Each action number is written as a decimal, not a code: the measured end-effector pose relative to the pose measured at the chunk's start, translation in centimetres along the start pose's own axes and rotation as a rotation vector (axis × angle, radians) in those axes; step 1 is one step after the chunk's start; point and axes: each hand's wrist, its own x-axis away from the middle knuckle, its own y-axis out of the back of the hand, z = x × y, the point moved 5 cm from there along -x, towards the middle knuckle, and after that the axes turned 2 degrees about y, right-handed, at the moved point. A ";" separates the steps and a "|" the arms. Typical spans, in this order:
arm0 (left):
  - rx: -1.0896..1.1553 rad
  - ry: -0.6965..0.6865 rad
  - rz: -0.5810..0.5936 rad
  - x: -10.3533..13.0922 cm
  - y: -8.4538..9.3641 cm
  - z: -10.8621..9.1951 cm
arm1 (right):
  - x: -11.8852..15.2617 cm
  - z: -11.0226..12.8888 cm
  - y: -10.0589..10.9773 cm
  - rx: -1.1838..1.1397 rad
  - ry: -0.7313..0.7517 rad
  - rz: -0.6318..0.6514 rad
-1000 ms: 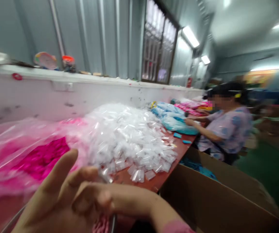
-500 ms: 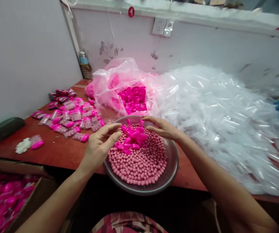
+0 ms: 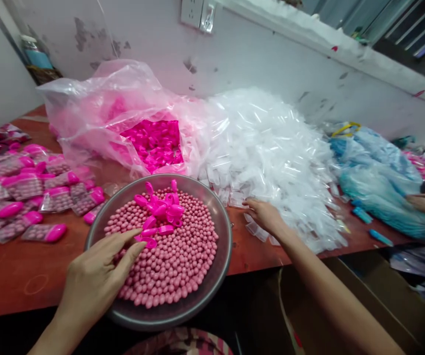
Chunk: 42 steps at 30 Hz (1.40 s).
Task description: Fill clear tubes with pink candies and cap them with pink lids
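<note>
Metal and round, one bowl [image 3: 223, 256] sits at the near edge of the red surface [image 3: 9, 281], filled with pink beads [image 3: 183, 256] too many to count and about ten magenta clips [image 3: 160, 209]. The left hand [image 3: 97, 276] rests over the beads, its grip narrow, thumb and forefinger at one clip, holding nothing clearly. The right hand [image 3: 266, 217], grip loose, touches one heap of clear sachets [image 3: 271, 148].

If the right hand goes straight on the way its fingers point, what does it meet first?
Most likely the heap of clear plastic bags: the right hand points up-left at its near edge, fingertips already at loose bags there.
</note>
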 end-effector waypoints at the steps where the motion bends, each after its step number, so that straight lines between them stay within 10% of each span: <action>1: -0.013 0.001 0.001 0.0 -0.1 0.0 | -0.4 0.1 -0.5 0.006 0.004 -0.005; 14: 0.077 0.041 0.013 -0.7 0.1 -0.8 | -2.5 0.7 1.6 -0.351 -0.055 -0.236; 21: 0.465 0.045 0.303 -3.8 -1.5 -7.9 | 1.0 11.0 6.2 -1.480 -0.008 -0.174; 27: 0.600 0.044 0.332 -4.2 -3.4 -9.9 | 1.8 18.6 5.4 -1.696 -0.002 -0.021; 31: 0.496 0.045 0.311 -2.4 -3.3 -8.8 | 0.5 17.6 5.9 -1.776 -0.017 -0.294; 34: 0.400 0.048 0.334 -1.7 -2.4 -7.1 | 0.2 16.3 7.4 -1.466 0.109 -0.344; 38: 0.157 -0.013 0.427 -2.9 -1.6 -3.9 | 1.1 17.8 6.8 -0.562 0.510 0.116; 42: -0.086 -0.064 0.470 -5.1 -2.8 -1.3 | 2.0 20.2 3.4 0.159 0.778 0.267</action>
